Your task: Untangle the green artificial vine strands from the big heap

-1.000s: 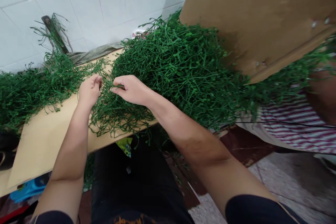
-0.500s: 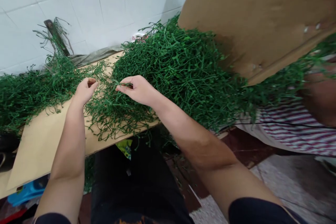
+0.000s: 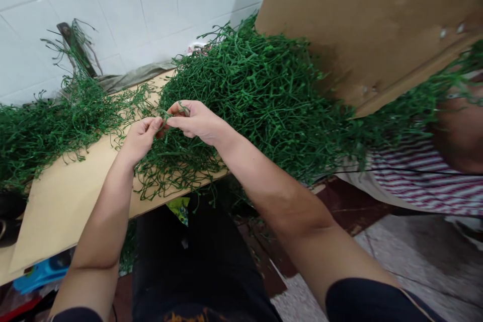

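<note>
My left hand [image 3: 141,140] and my right hand [image 3: 198,122] meet above the near part of a large tangled heap of thin green stems [image 3: 249,85]. Between them is a green stem piece [image 3: 165,113]; it looks like artificial plant stem, with small knobbed tips on such pieces. Thumb and fingers of my left hand pinch it from the left. My right hand grips it from the right, with a bit of stem curling above its fingers. The fingertips partly hide the piece. More stems lie loose on the pale board [image 3: 75,201] under my hands.
A second pile of stems [image 3: 33,131] covers the board's left end. A big brown board [image 3: 370,30] leans at the upper right. On the right sits a person in a striped garment [image 3: 422,181]. A blue plastic item [image 3: 41,274] lies below the board; a tiled wall [image 3: 113,5] stands behind.
My left hand has moved right and now pinches the stem beside my right hand. My right hand stays nearly in place, its fingers shifted slightly. The view has moved a little.
</note>
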A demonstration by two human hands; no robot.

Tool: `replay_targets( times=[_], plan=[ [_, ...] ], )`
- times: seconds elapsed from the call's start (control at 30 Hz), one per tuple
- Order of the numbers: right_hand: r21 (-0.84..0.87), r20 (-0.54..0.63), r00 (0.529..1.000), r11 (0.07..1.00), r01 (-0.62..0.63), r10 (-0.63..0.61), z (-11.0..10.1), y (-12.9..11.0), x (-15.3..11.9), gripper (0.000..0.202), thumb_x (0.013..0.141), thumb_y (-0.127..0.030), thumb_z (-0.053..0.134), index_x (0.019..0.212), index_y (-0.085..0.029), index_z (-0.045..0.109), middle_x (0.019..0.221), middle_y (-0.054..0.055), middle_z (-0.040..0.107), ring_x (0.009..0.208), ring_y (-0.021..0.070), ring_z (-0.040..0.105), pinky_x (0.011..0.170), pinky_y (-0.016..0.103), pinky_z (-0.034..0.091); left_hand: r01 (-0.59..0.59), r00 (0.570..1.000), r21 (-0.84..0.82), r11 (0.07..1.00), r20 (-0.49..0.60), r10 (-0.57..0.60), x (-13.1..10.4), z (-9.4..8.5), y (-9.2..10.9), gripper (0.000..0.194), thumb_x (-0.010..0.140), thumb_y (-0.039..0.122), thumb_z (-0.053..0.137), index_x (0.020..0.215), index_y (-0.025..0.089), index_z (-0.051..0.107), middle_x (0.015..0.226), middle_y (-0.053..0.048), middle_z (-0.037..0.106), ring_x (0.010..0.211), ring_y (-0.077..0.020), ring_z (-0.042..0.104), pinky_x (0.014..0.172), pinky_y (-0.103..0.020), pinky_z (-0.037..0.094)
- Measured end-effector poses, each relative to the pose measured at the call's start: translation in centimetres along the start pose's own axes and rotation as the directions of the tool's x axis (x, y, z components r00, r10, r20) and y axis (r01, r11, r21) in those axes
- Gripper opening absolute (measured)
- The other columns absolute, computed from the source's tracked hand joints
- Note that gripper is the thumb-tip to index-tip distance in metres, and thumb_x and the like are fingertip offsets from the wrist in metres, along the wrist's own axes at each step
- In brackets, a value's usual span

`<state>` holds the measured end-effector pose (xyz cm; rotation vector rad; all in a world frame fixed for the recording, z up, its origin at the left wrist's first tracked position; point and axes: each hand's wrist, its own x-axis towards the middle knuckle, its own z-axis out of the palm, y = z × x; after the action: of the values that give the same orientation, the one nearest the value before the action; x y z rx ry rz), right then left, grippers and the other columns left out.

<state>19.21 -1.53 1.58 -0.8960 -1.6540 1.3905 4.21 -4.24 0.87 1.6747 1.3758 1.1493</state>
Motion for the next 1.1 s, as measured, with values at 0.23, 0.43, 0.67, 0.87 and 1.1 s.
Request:
replay_targets(
  times=[0.23,0.43,0.67,0.87,1.1],
  plan=[
    [0.165,0.040,0.998,0.985,-0.054,0.048,-0.2,-0.4,-0.3,0.016,0.070,-0.001,0.053,0.072,-0.015,0.046,0.050,-0.011,0.032,0.039,-0.0005,0.020,0.035,0.016,0.014,-0.106,0.990,0.203,0.973,0.114,0.084,-0.2,0.1,0.4,0.030,0.080,0.035,0.050,0.058,0.016,0.048,0.051,0.004,0.041,0.051,-0.0078,0.036,0.052,-0.022,0.031],
    [0.233,0.070,0.996,0.970,-0.074,0.059,-0.2,-0.3,-0.3,0.018,0.080,-0.022,0.058,0.070,-0.018,0.043,0.049,-0.011,0.024,0.038,0.0009,0.014,0.036,0.018,0.011,-0.166,0.984,0.405,0.899,0.120,0.128,-0.2,-0.1,-0.2,0.030,0.084,0.034,0.040,0.061,0.017,0.048,0.056,0.002,0.049,0.055,-0.0102,0.042,0.057,-0.024,0.034],
    [-0.402,-0.285,0.921,0.905,0.137,-0.266,0.7,0.3,1.7,0.023,0.078,-0.009,0.051,0.060,-0.017,0.041,0.057,-0.004,0.037,0.056,0.0069,0.034,0.058,0.023,0.032,-0.333,0.928,0.758,0.561,0.158,0.337,-0.5,0.1,1.3,0.020,0.080,0.019,0.040,0.062,0.018,0.049,0.067,-0.004,0.059,0.070,-0.0173,0.052,0.069,-0.031,0.038],
    [-0.555,-0.353,0.900,0.831,0.019,-0.257,1.8,0.2,4.9,0.018,0.081,-0.015,0.048,0.063,-0.017,0.044,0.063,0.000,0.044,0.066,0.0108,0.043,0.067,0.027,0.037,-0.227,0.931,0.882,0.413,0.071,0.359,-1.1,-0.1,1.9,0.021,0.078,0.015,0.039,0.063,0.020,0.052,0.065,-0.005,0.060,0.070,-0.0193,0.054,0.065,-0.032,0.038],
    [-0.335,-0.631,0.761,0.938,-0.091,-0.152,-3.5,1.1,6.5,0.028,0.088,-0.019,0.040,0.060,-0.018,0.037,0.058,-0.004,0.030,0.058,0.0069,0.035,0.059,0.023,0.034,-0.133,0.971,0.818,0.559,-0.007,0.241,-3.4,-1.8,1.8,0.022,0.077,0.014,0.040,0.071,0.020,0.061,0.072,-0.004,0.065,0.073,-0.0179,0.059,0.068,-0.030,0.043]
  ],
)
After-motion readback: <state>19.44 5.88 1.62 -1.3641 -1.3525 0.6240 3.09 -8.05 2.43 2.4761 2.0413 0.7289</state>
